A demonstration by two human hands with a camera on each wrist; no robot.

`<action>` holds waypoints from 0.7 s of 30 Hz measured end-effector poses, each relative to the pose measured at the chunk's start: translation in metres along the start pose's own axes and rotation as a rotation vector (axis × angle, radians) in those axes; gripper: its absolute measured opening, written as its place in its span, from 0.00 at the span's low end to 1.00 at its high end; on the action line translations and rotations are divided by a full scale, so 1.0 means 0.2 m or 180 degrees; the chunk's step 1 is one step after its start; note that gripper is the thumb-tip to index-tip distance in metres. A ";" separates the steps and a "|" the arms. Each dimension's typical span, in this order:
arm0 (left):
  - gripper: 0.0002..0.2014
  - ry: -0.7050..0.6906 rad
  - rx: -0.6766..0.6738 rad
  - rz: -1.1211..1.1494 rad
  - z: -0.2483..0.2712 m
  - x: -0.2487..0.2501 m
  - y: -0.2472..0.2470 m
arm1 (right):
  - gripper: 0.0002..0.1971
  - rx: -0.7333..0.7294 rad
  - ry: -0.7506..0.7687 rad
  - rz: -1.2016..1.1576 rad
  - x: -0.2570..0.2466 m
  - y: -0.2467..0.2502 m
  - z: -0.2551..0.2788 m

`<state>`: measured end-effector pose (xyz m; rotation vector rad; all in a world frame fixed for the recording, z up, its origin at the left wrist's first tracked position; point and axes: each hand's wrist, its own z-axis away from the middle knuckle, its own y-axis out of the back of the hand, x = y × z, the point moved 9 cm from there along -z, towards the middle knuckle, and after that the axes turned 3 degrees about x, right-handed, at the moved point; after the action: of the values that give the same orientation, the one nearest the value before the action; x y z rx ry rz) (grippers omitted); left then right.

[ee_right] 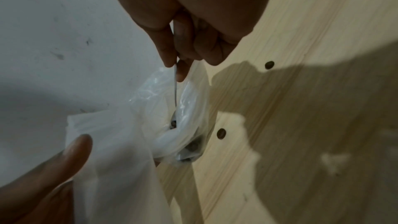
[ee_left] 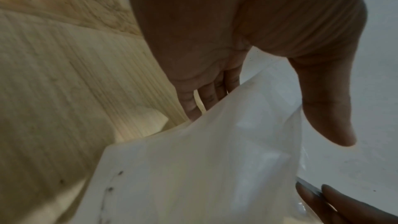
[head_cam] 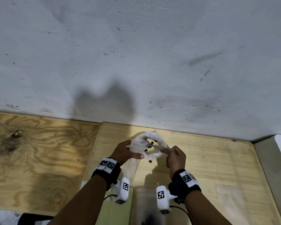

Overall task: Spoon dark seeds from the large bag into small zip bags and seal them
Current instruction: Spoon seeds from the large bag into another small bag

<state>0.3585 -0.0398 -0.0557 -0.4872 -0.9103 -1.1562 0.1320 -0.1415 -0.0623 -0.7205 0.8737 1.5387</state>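
In the head view my left hand (head_cam: pixel 130 151) grips a frosted small zip bag (head_cam: pixel 133 147) by its top; the rest of it hangs toward my wrist. Right behind it sits the clear large bag (head_cam: pixel 159 140) with a rolled rim and dark seeds (head_cam: pixel 148 148) inside. My right hand (head_cam: pixel 167 151) pinches a thin metal spoon (head_cam: pixel 157 147) whose bowl reaches into the seeds. The right wrist view shows the spoon (ee_right: pixel 175 94) going down into the clear plastic. In the left wrist view my thumb (ee_left: pixel 327 108) stands over the small bag (ee_left: pixel 193 168), with the fingers behind it.
Loose seeds (ee_right: pixel 221 133) lie on the light wooden board (head_cam: pixel 209 159) by the bag. A flat empty bag (head_cam: pixel 230 197) rests at the right front, and a blurred bag (head_cam: pixel 149 205) lies between my wrists. A grey wall (head_cam: pixel 136 62) stands close behind.
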 end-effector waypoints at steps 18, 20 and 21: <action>0.55 -0.0189 0.0295 -0.0389 0.12 0.00 -0.03 | 0.20 -0.0166 0.0512 -0.0577 -0.35 0.30 0.18; 0.51 -0.0214 0.0324 -0.0463 0.13 0.01 -0.04 | 0.20 -0.0222 0.0650 -0.0579 -0.40 0.29 0.21; 0.48 -0.0232 0.0348 -0.0494 0.14 0.01 -0.04 | 0.20 -0.0252 0.0724 -0.0563 -0.42 0.28 0.21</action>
<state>0.3415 -0.0235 -0.0397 -0.3767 -1.0836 -1.2279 0.0897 -0.1527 0.0381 -1.0182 0.8938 1.3569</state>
